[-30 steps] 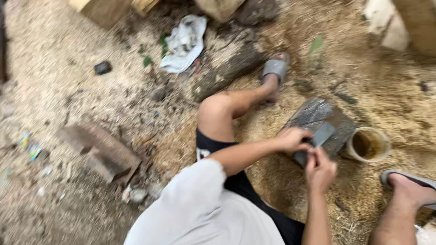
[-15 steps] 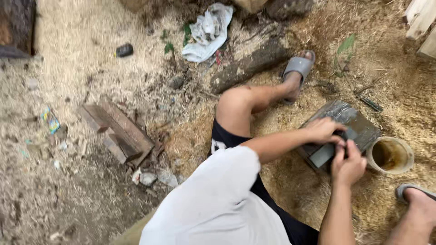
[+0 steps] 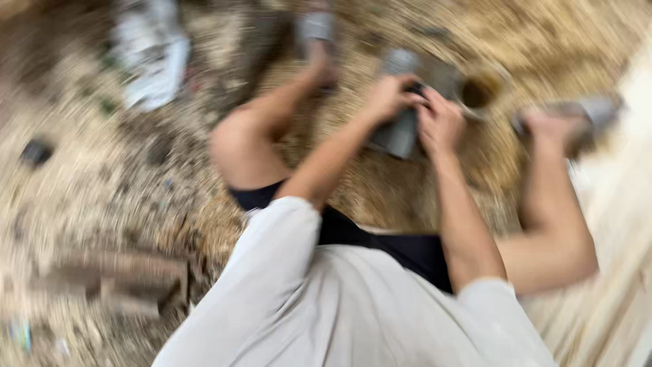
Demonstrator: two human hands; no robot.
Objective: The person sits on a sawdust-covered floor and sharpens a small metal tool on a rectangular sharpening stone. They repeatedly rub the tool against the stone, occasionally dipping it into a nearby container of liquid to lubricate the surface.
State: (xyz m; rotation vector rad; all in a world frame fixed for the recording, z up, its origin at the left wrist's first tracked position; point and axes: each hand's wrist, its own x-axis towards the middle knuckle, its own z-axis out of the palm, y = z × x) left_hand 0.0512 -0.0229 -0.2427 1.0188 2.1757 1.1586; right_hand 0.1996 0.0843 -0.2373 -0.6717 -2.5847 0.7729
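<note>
The view is heavily blurred by motion. I sit on sawdust-covered ground with my knees apart. My left hand (image 3: pixel 388 96) and my right hand (image 3: pixel 441 122) meet in front of me, both closed on a dark grey flat piece (image 3: pixel 401 136). It lies against a grey stone block (image 3: pixel 435 71) on the ground. The blur hides what kind of piece it is.
A small round cup of brownish liquid (image 3: pixel 479 94) stands just right of the block. My sandalled feet (image 3: pixel 316 27) (image 3: pixel 598 109) flank it. A white cloth (image 3: pixel 153 61) lies far left, a small dark object (image 3: pixel 35 151) at the left edge, and wood scraps (image 3: pixel 115 278) at lower left.
The camera has swung, so the hands and block now sit higher and nearer the centre, and the picture has blurred. Both hands stay on the grey piece.
</note>
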